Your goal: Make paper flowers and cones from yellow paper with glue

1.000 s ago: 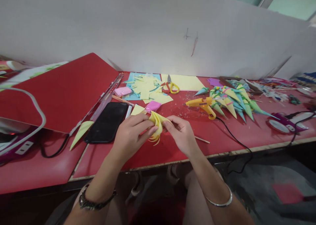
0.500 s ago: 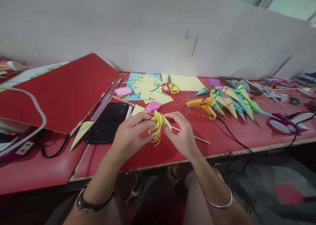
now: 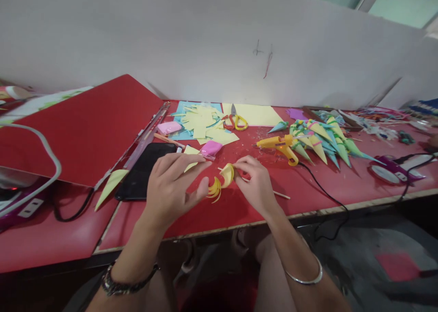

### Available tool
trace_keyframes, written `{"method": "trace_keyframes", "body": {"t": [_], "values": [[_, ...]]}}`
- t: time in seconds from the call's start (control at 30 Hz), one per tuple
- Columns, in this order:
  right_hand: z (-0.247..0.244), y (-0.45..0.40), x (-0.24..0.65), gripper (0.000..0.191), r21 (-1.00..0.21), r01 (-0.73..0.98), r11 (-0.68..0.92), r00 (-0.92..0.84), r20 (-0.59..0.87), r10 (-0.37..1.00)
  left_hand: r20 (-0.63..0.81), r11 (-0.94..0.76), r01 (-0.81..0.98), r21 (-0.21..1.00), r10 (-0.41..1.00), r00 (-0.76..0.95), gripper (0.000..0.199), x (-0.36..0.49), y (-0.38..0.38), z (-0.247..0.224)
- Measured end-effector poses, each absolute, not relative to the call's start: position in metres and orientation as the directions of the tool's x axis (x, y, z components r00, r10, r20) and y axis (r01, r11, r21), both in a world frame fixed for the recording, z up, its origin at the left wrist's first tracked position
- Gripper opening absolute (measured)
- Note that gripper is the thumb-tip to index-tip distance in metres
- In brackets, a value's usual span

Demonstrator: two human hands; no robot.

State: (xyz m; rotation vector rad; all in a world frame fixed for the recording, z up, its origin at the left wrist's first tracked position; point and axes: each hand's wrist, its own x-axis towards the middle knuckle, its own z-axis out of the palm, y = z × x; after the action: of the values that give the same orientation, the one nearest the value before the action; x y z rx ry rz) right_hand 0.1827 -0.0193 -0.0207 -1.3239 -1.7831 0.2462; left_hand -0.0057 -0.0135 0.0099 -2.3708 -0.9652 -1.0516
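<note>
My right hand (image 3: 255,182) pinches a curled pale yellow paper piece (image 3: 227,175) between thumb and fingertips. My left hand (image 3: 174,184) is raised beside it, thumb and fingers apart, holding nothing. Just past the left thumb, a yellow curled strip bundle (image 3: 214,189) lies on the red table (image 3: 201,221). A thin wooden stick (image 3: 281,195) runs under my right hand, its far end showing by the paper piece. Right of my hands rests a yellow glue gun (image 3: 278,145).
Paper cones (image 3: 320,141) are heaped at the right. Scissors (image 3: 235,120) and paper scraps (image 3: 201,120) lie behind my hands. A black phone (image 3: 137,177), a yellow paper piece (image 3: 111,188) and a red board (image 3: 85,129) are at the left. A black cord (image 3: 325,193) hangs over the front edge.
My left hand has let go of the yellow paper and moved left, its fingers opened. The paper piece now stays in my right hand, apart from the strip bundle.
</note>
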Motion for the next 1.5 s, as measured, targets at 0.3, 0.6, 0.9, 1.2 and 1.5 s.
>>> {"method": "trace_keyframes", "body": {"t": [0.3,0.6,0.9,1.2,1.5], "values": [[-0.026,-0.016,0.189,0.022,-0.297,0.924,0.242,-0.057,0.519,0.853,0.647,-0.688,0.72,0.093,0.591,0.481,0.017,-0.007,-0.005,0.006],[-0.023,-0.013,0.193,0.023,-0.437,0.878,0.192,0.034,0.458,0.888,0.281,-0.6,0.77,0.216,0.794,0.54,0.034,-0.001,-0.002,-0.008],[-0.023,-0.01,0.205,0.025,-0.269,0.963,-0.015,0.138,0.448,0.883,0.361,-0.517,0.844,0.144,0.821,0.441,0.028,0.005,-0.003,-0.009],[-0.026,-0.009,0.208,0.023,-0.166,0.983,-0.081,0.133,0.326,0.936,0.222,-0.47,0.812,0.346,0.882,0.415,0.038,0.004,0.003,-0.02],[-0.021,-0.015,0.208,0.02,-0.346,0.938,-0.01,0.18,0.462,0.868,0.124,-0.416,0.756,0.506,0.902,0.414,0.033,0.005,0.003,-0.018]]}}
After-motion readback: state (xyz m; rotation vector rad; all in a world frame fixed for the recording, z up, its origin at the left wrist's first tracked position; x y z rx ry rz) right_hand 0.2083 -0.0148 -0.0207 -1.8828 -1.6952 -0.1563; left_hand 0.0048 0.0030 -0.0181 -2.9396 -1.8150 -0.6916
